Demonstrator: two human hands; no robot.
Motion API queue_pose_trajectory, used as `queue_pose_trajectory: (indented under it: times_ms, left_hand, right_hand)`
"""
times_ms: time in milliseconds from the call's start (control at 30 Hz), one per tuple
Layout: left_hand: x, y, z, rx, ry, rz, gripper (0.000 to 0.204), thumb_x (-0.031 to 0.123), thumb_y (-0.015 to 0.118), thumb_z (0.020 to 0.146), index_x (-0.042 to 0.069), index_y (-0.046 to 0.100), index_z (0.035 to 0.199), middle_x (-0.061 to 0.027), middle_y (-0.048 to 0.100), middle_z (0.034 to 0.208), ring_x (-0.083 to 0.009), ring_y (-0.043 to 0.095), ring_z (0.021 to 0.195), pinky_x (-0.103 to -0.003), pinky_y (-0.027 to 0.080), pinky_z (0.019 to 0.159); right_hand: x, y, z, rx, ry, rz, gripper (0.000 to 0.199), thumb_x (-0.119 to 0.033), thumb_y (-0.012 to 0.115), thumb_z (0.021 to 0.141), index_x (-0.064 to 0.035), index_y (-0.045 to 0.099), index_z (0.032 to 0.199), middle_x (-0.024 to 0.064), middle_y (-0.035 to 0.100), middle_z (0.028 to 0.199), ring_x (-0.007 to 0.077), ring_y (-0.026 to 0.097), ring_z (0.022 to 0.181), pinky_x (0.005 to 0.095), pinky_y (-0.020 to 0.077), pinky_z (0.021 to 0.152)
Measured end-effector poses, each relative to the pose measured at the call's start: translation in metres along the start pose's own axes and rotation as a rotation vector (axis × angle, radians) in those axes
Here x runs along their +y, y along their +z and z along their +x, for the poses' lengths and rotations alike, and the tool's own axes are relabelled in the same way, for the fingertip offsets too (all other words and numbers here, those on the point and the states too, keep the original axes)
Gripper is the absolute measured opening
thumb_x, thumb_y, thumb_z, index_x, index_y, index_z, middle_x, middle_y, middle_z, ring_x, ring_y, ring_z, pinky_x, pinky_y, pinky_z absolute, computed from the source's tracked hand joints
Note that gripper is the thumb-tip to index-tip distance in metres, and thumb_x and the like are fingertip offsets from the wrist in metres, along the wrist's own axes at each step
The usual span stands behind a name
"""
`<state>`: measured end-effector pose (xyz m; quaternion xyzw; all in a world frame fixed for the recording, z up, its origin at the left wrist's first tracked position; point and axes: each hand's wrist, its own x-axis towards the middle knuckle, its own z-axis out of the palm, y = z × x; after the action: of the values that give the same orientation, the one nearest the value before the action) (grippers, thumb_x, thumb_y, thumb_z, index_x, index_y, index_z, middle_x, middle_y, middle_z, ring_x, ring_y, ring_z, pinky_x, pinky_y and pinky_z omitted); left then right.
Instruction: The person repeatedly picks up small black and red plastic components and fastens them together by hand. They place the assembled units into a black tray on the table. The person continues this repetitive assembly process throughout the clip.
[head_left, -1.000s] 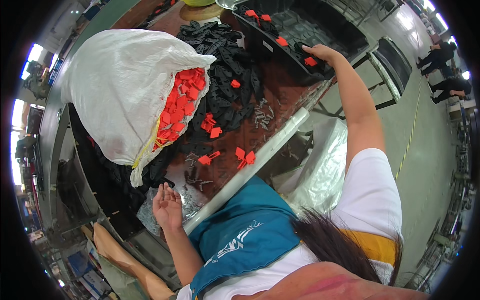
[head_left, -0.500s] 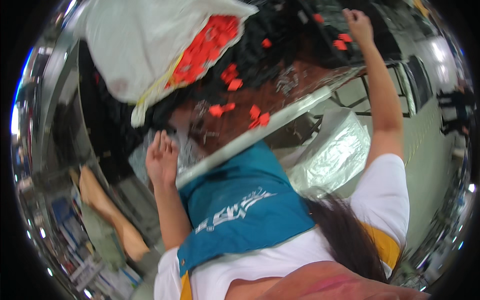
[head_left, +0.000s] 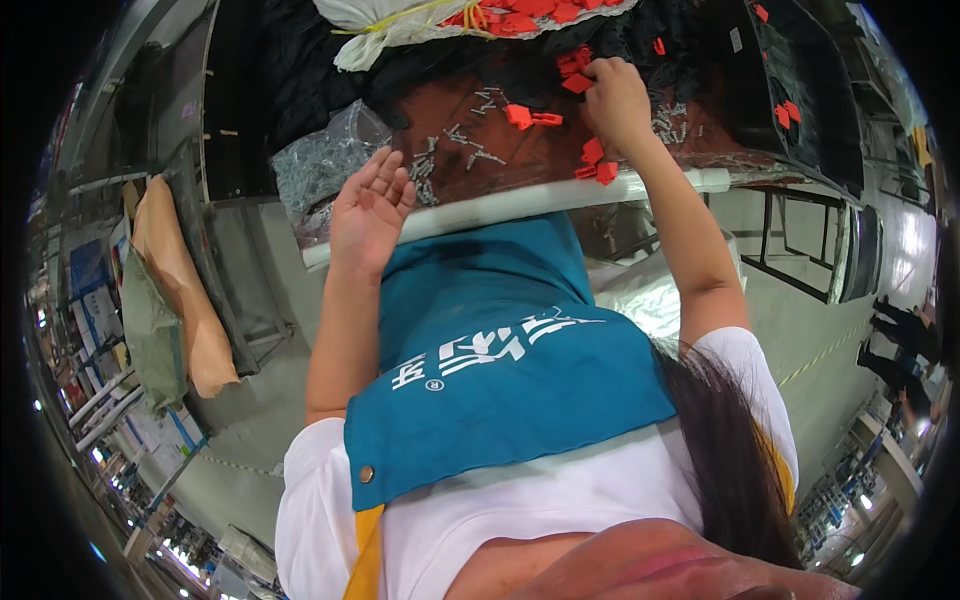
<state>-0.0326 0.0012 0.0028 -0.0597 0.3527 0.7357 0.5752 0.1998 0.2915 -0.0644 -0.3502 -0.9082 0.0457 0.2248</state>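
Observation:
My right hand [head_left: 617, 105] is over the table with fingers curled, thumb and fingertips at a small red plastic piece [head_left: 576, 84] beside others of its kind. My left hand [head_left: 372, 208] is held palm up above the front edge, fingers apart and slightly bent, with nothing seen in it. Beside it lie small silver screws or pins [head_left: 424, 178] and a clear plastic bag [head_left: 335, 160] filled with more metal pieces. Loose red pieces [head_left: 530, 117] sit between the hands, and more red pieces [head_left: 597, 162] lie near the front edge.
At the back, a white sack [head_left: 385, 20] gapes over a heap of red pieces. Dark cloth [head_left: 330, 75] covers part of the reddish-brown tabletop [head_left: 545, 160]. A white roll [head_left: 480, 213] runs along the near edge. Black panels [head_left: 805, 100] flank the table, and a metal frame [head_left: 800, 235] stands right.
My right hand has come from the far right in to the red pieces near the middle. My left hand remains open near the front edge. The whole view has turned and shifted.

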Motion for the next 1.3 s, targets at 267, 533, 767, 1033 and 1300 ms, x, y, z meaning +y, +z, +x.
queue_pose_trajectory:
  times_ms: [267,533,767,1033,1300]
  left_hand:
    - [0.003,-0.048,-0.015,0.061,-0.010,-0.109,0.032,0.015,0.050,0.091,-0.003,0.054,0.117,-0.0092,0.063,0.106,-0.0191,0.061,0.092,-0.035,0.050,0.088]
    - [-0.002,-0.025,-0.010,-0.082,-0.032,-0.121,0.030,0.013,0.049,0.092,-0.002,0.052,0.118,-0.0079,0.062,0.105,-0.0178,0.061,0.091,-0.033,0.051,0.086]
    - [-0.004,-0.032,-0.006,-0.089,-0.047,-0.111,0.030,0.013,0.051,0.091,-0.001,0.053,0.117,-0.0074,0.063,0.104,-0.0172,0.062,0.090,-0.033,0.052,0.084]
    - [-0.021,-0.017,-0.004,-0.065,-0.142,-0.043,0.026,0.014,0.054,0.090,0.001,0.057,0.113,-0.0043,0.065,0.096,-0.0148,0.063,0.085,-0.031,0.052,0.082]
    - [-0.029,-0.009,-0.004,-0.035,-0.174,-0.005,0.025,0.013,0.056,0.089,0.002,0.057,0.111,-0.0049,0.064,0.098,-0.0143,0.062,0.085,-0.030,0.052,0.081]
  right_hand:
    - [0.037,0.006,-0.009,-0.269,0.127,-0.211,0.051,-0.022,0.069,0.075,-0.0136,0.050,0.122,0.0115,0.056,0.112,0.0345,0.050,0.106,0.0464,0.0485,0.082]
    - [0.046,0.003,0.003,-0.232,-0.050,-0.243,0.030,-0.012,0.061,0.076,-0.0096,0.057,0.106,0.0129,0.059,0.101,0.0334,0.055,0.098,0.0421,0.0491,0.082]
    - [0.036,-0.009,-0.006,-0.005,0.297,0.301,0.027,0.000,0.055,0.073,-0.0041,0.061,0.098,0.0083,0.065,0.088,0.0255,0.063,0.084,0.0355,0.0505,0.074]
    - [0.000,-0.003,-0.032,0.024,0.051,0.283,0.038,0.006,0.055,0.070,-0.0053,0.059,0.107,0.0112,0.055,0.093,0.0311,0.055,0.095,0.0358,0.0475,0.080]
    - [0.005,0.013,-0.039,0.073,-0.007,-0.051,0.034,0.004,0.055,0.076,-0.0072,0.060,0.108,0.0106,0.054,0.088,0.0273,0.056,0.080,0.0376,0.0484,0.071]
